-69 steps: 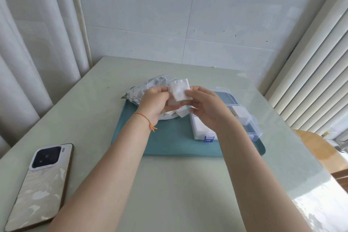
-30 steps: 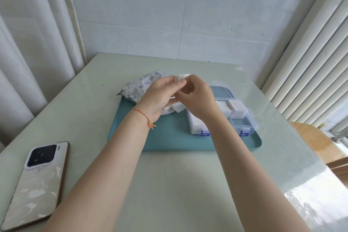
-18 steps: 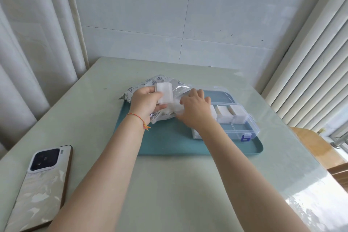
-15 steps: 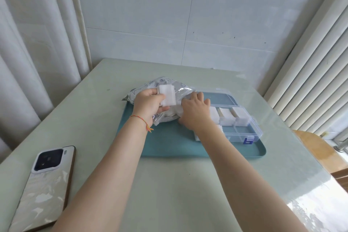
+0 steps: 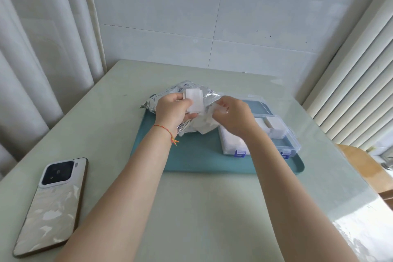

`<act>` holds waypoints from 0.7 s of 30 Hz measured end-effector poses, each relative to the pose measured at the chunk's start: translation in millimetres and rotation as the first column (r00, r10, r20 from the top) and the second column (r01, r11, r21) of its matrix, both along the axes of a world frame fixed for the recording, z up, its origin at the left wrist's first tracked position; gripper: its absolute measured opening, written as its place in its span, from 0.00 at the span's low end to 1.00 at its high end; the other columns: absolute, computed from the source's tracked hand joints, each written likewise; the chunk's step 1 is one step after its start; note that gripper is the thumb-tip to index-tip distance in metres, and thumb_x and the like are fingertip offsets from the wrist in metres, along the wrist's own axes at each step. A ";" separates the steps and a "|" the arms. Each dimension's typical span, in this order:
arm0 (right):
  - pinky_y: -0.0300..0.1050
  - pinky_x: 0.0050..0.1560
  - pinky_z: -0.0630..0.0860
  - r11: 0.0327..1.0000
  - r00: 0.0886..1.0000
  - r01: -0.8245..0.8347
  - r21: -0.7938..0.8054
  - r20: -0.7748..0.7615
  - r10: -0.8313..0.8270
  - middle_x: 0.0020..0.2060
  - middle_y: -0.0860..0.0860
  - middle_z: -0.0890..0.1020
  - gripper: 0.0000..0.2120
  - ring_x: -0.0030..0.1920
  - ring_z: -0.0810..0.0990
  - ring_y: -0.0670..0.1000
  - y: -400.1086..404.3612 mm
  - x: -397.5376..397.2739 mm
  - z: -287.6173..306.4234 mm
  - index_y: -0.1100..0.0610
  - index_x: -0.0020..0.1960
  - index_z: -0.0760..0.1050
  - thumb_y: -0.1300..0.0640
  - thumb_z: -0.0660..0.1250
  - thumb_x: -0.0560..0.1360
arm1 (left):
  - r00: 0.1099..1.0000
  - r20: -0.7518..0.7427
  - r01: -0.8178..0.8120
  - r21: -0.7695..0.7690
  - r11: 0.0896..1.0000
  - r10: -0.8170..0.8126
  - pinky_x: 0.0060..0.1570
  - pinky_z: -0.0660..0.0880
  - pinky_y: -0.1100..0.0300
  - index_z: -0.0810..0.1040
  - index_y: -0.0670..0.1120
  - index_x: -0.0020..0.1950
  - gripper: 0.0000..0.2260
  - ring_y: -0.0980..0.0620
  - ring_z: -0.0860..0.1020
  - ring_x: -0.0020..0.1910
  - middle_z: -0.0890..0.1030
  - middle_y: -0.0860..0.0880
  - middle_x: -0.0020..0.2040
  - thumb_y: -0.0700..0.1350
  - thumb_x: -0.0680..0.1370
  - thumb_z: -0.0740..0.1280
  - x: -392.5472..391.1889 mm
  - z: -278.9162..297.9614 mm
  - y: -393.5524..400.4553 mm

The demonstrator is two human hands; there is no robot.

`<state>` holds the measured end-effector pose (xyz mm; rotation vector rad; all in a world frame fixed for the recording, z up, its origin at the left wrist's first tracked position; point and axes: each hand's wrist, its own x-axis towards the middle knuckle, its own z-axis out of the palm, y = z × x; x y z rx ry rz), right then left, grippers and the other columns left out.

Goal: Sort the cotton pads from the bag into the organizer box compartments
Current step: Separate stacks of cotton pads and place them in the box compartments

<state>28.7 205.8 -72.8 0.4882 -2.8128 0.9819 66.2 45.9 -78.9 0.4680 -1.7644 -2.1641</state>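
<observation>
Two bare hands meet over a teal plastic tray (image 5: 191, 155): the left hand (image 5: 173, 110) grips a small stack of white square cotton pads (image 5: 194, 100), while the right hand (image 5: 231, 116) pinches the crinkled printed plastic bag (image 5: 182, 89) between them. Just right of the right hand sits a clear compartmented organizer box (image 5: 282, 134), pads in several sections. Well left of the left forearm lies a pearl-backed smartphone (image 5: 53, 204).

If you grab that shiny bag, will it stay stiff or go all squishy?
Probably squishy: the bag already looks crumpled where the left hand and right hand hold it. Likely light too, and its glossy film may slip.
</observation>
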 end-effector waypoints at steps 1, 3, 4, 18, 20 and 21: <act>0.43 0.45 0.72 0.998 1.000 -0.007 -0.058 0.004 0.008 0.42 0.50 0.81 0.03 0.46 0.76 0.53 4.9 0.0 2.6 0.52 0.47 0.76 0.56 0.65 0.74 | 1.000 -0.003 -0.002 -0.012 1.000 0.002 0.33 0.80 0.61 0.81 0.44 0.40 0.10 0.48 0.81 0.34 0.80 0.42 0.43 0.32 0.76 0.66 -0.5 -0.6 0.3; 0.39 0.40 0.71 0.988 1.000 -0.021 -0.151 -0.019 0.018 0.41 0.48 0.81 0.01 0.43 0.78 0.51 13.2 -1.1 5.2 0.52 0.45 0.76 0.57 0.67 0.75 | 1.000 -0.009 0.000 -0.036 0.999 0.000 0.35 0.80 0.60 0.81 0.45 0.40 0.09 0.47 0.81 0.35 0.78 0.42 0.44 0.32 0.75 0.66 -1.5 -1.5 2.6; 0.39 0.42 0.72 0.983 0.999 -0.029 -0.181 -0.028 0.024 0.41 0.47 0.81 0.01 0.43 0.79 0.50 14.9 -2.0 5.5 0.52 0.45 0.77 0.57 0.68 0.75 | 1.000 -0.011 -0.001 -0.043 0.999 0.000 0.36 0.81 0.59 0.81 0.45 0.41 0.09 0.48 0.81 0.34 0.78 0.42 0.44 0.33 0.75 0.66 -1.7 -1.3 3.0; 0.35 0.36 0.74 0.915 0.928 -0.028 -0.403 0.330 0.173 0.39 0.46 0.83 0.05 0.37 0.76 0.45 18.9 4.7 8.7 0.53 0.49 0.85 0.55 0.73 0.74 | 0.994 0.043 0.107 -0.083 0.991 -0.104 0.38 0.83 0.52 0.74 0.40 0.58 0.09 0.47 0.81 0.40 0.73 0.43 0.57 0.36 0.79 0.59 0.1 7.0 13.8; 0.39 0.40 0.70 0.879 0.924 -0.023 -0.476 0.326 0.200 0.39 0.45 0.82 0.04 0.40 0.75 0.46 24.5 4.3 11.0 0.52 0.47 0.84 0.53 0.72 0.75 | 0.996 0.035 0.084 -0.073 0.994 -0.082 0.37 0.83 0.51 0.73 0.39 0.56 0.08 0.47 0.83 0.36 0.73 0.45 0.52 0.35 0.79 0.58 1.2 8.7 14.1; 0.41 0.43 0.68 0.861 0.922 -0.021 -0.508 0.324 0.214 0.40 0.46 0.82 0.04 0.42 0.74 0.46 27.5 3.6 12.2 0.52 0.46 0.84 0.53 0.72 0.75 | 0.997 0.031 0.074 -0.068 0.995 -0.072 0.37 0.83 0.50 0.73 0.40 0.54 0.07 0.46 0.83 0.34 0.73 0.46 0.49 0.34 0.79 0.57 2.1 9.6 14.0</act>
